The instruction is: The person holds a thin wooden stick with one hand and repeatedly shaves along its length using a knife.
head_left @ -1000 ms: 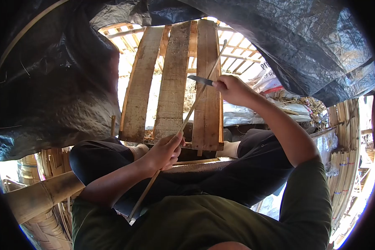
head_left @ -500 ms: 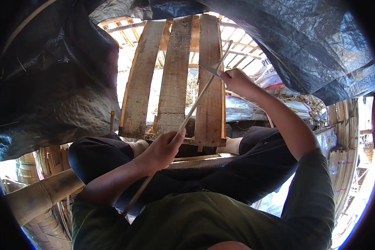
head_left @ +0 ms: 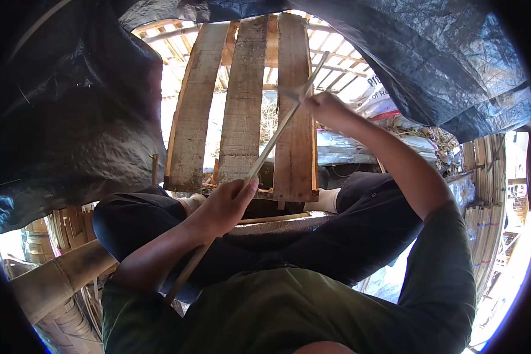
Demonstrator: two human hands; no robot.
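A long, thin bamboo strip (head_left: 280, 131) runs diagonally from beside my left sleeve up over the right side of a slatted wooden bench. My left hand (head_left: 225, 206) is closed around its lower part. Farther up, my right hand (head_left: 324, 110) is closed on a knife (head_left: 290, 94), its handle hidden in my fist. The knife blade is blurred and crosses the strip close to its upper end. Below the knife, the right plank (head_left: 293, 147) of the bench lies behind the strip.
Dark plastic sheeting (head_left: 71, 118) hangs at the left, and more sheeting (head_left: 448, 65) at the upper right. A thick bamboo pole (head_left: 65, 277) juts in at lower left. Bundled bamboo strips (head_left: 488, 230) stand on the right. A printed sack (head_left: 379, 99) lies beyond my right arm.
My right hand and the knife have shifted slightly left along the strip, and the blade is now smeared by motion. My left hand keeps its grip. The whole view has shifted slightly.
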